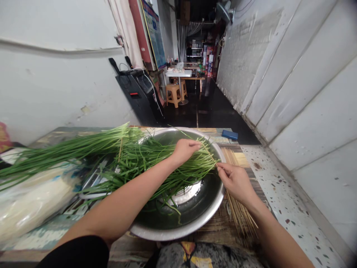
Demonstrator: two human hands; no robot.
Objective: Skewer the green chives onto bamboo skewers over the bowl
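A wide steel basin sits on the table in front of me with a bundle of long green chives lying across it, their ends reaching left over the table. My left hand rests on the chive tips in the basin, its fingers curled over them. My right hand sits at the basin's right rim, pinching a thin bamboo skewer that pokes into the chive tips.
A pile of bamboo skewers lies on the table right of the basin. A blue flat object lies behind it. A clear plastic bag sits at left. Beyond are a dark floor, orange stools and a white table.
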